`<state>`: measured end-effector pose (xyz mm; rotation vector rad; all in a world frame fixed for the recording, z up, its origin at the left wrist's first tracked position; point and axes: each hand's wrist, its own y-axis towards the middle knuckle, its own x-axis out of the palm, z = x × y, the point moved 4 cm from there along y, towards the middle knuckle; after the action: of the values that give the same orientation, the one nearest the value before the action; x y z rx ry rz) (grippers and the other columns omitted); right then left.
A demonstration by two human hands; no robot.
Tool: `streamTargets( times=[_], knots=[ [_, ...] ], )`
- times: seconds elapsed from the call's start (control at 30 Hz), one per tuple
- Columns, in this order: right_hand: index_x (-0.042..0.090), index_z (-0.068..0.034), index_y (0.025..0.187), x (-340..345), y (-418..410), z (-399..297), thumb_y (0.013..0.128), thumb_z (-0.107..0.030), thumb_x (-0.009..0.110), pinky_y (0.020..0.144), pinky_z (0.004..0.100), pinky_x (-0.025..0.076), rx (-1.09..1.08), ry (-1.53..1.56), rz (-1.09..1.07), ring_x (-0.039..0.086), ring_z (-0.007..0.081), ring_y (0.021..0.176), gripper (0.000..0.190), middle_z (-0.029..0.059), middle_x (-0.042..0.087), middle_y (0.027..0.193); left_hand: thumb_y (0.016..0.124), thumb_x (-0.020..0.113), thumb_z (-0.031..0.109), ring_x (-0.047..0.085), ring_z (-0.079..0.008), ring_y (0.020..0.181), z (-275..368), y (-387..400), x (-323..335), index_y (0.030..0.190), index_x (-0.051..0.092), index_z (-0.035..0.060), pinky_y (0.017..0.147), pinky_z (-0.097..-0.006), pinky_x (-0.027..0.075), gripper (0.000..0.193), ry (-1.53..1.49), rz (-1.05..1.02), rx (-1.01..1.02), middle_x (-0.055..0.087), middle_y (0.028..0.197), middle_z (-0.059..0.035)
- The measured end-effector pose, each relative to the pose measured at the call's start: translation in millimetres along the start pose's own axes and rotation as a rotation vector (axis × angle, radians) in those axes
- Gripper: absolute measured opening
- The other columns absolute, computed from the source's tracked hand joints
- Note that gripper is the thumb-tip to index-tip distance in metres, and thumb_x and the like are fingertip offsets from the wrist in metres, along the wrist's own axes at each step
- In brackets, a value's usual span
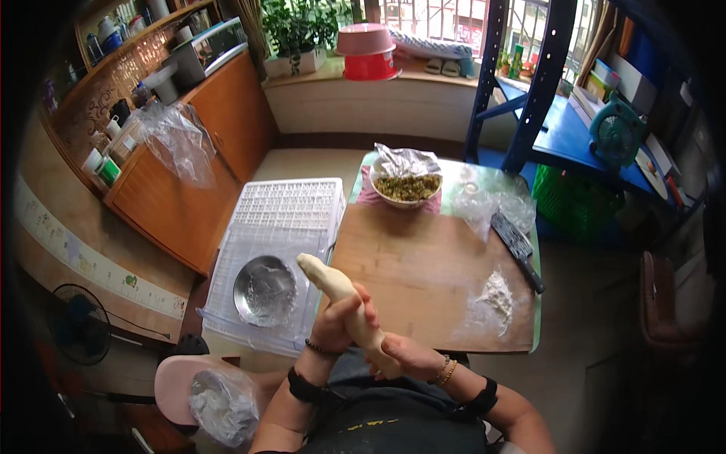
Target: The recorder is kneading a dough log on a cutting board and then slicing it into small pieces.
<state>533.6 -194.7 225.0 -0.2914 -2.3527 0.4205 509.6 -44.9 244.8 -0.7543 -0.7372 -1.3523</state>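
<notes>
A long, uneven roll of pale dough point(333, 282) slants through the air in front of me, over the near left part of a wooden board point(397, 255). My left hand point(346, 318) wraps around its middle. Near the lower end, my right hand point(409, 356) grips it with the thumb on top. On the board's right side lies a heap of white flour point(497, 301) with a dusting around it. A cleaver point(517, 249) with a dark handle rests along the right edge. Behind the board stands a bowl of chopped filling point(407, 186), partly covered by aluminium foil point(400, 160).
At left, a stainless steel bowl point(265, 291) with whitish residue sits on a clear plastic sheet over a white plastic rack point(283, 204). Crumpled plastic bags point(493, 207) lie at the table's back right. A pink stool point(176, 386) bearing a plastic bag point(224, 406) stands lower left.
</notes>
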Motion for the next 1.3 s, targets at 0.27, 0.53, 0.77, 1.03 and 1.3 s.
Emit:
streamTargets(
  times=[0.27, 0.53, 0.77, 1.03, 1.3],
  knots=[
    [0.055, -0.007, 0.090, -28, 0, 20, 0.095, -0.032, 0.061, 0.043, 0.0216, 0.031, -0.038, -0.068, 0.133, 0.041, 0.0045, 0.050, 0.026, -0.0062, 0.046, 0.062, 0.093, 0.060, 0.036, 0.048, -0.0150, 0.056, -41, 23, -53, 0.090, 0.053, 0.0121, 0.057, -0.0321, 0.042, 0.025, -0.025, 0.351, -0.087, 0.049, 0.064, 0.0001],
    [0.054, -0.006, 0.101, -85, 11, -20, 0.089, -0.047, 0.063, 0.052, 0.0248, 0.048, 0.209, -0.251, 0.090, 0.060, 0.0129, 0.061, 0.044, 0.0042, 0.061, 0.082, 0.083, 0.072, 0.038, 0.044, -0.0378, 0.125, -57, 43, -49, 0.119, 0.049, 0.0068, 0.104, -0.0554, 0.038, 0.053, -0.346, 0.328, -0.035, 0.049, 0.121, -0.0217],
    [0.053, 0.001, 0.113, -88, 7, -8, 0.076, -0.039, 0.074, 0.081, 0.0449, 0.050, -0.072, -1.325, 0.537, 0.062, 0.0383, 0.097, 0.058, 0.0220, 0.064, 0.104, 0.089, 0.066, 0.015, 0.057, -0.0235, 0.083, -119, 46, -86, 0.092, 0.054, 0.0085, 0.084, -0.0470, 0.051, 0.014, -0.354, 0.659, -0.161, 0.057, 0.084, -0.0067],
    [0.060, -0.002, 0.102, -110, 15, 15, 0.087, -0.032, 0.065, 0.070, 0.0399, 0.052, 0.115, -0.748, 0.433, 0.066, 0.0286, 0.080, 0.034, 0.0158, 0.066, 0.090, 0.089, 0.067, 0.030, 0.059, -0.0303, 0.100, -127, 38, -75, 0.112, 0.052, 0.0041, 0.093, -0.0485, 0.048, 0.038, -0.274, 0.643, -0.207, 0.061, 0.102, -0.0158],
    [0.053, -0.001, 0.112, -99, 0, 43, 0.093, -0.031, 0.061, 0.061, 0.0256, 0.049, 0.006, -0.230, 0.270, 0.059, 0.0119, 0.071, 0.036, 0.0039, 0.061, 0.084, 0.088, 0.068, 0.022, 0.057, -0.0359, 0.111, -143, 36, -73, 0.106, 0.054, 0.0026, 0.099, -0.0500, 0.046, 0.030, -0.219, 0.505, -0.349, 0.062, 0.108, -0.0204]
  ],
)
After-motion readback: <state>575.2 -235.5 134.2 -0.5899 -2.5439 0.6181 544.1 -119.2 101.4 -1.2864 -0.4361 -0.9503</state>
